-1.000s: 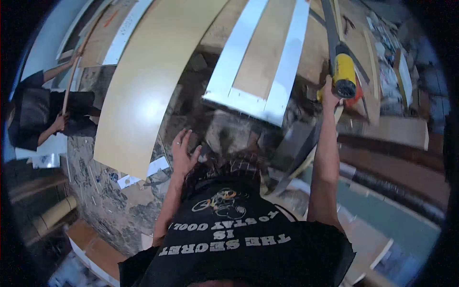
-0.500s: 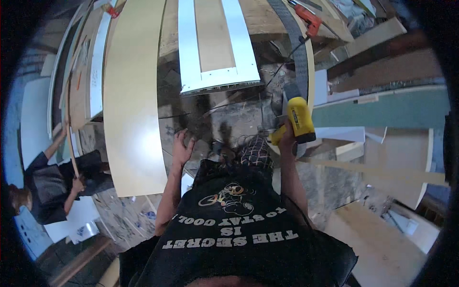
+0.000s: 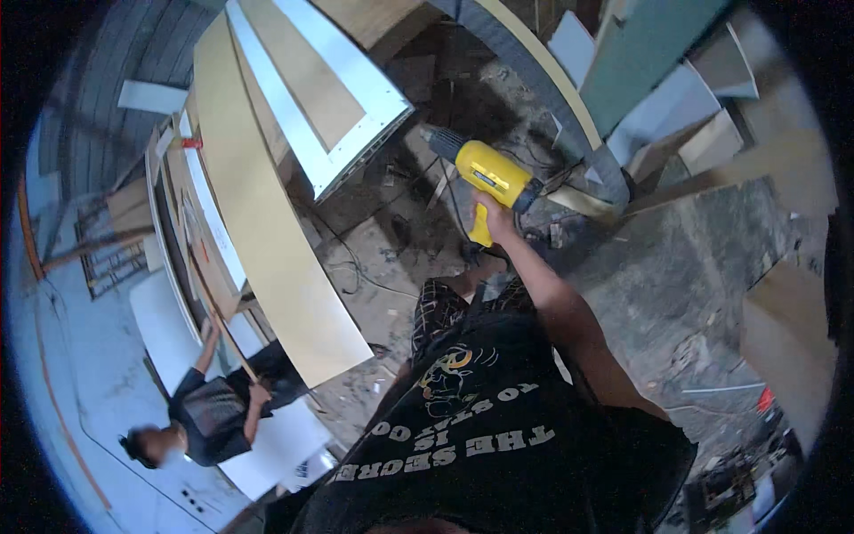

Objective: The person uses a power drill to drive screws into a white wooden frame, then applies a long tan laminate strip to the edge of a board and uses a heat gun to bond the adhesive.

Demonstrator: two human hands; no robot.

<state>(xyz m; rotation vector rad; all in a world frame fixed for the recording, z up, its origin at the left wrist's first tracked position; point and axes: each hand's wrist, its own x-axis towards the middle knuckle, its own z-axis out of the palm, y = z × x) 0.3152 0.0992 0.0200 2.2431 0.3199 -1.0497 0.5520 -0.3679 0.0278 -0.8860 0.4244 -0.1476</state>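
My right hand (image 3: 495,219) is wrapped round the grip of a yellow heat gun (image 3: 492,173) with a dark nose. The nose points up and left, toward the end of a white-framed panel (image 3: 342,147) that has a tan middle. A gap separates the tool from that panel. Beside the panel, to its left, lies a long cream board (image 3: 280,258). My left hand does not show in the picture.
At the left, another person (image 3: 213,405) holds a long thin wooden strip (image 3: 218,311). A curved dark band (image 3: 543,84) with a pale edge arcs along the right. Cables (image 3: 356,267) trail on the littered floor. Boards lean at the upper right, including a green one (image 3: 645,62).
The view has turned, so the boards now slant. My right hand has swung the heat gun's nose leftward toward the white-framed panel. My left hand has left the picture.
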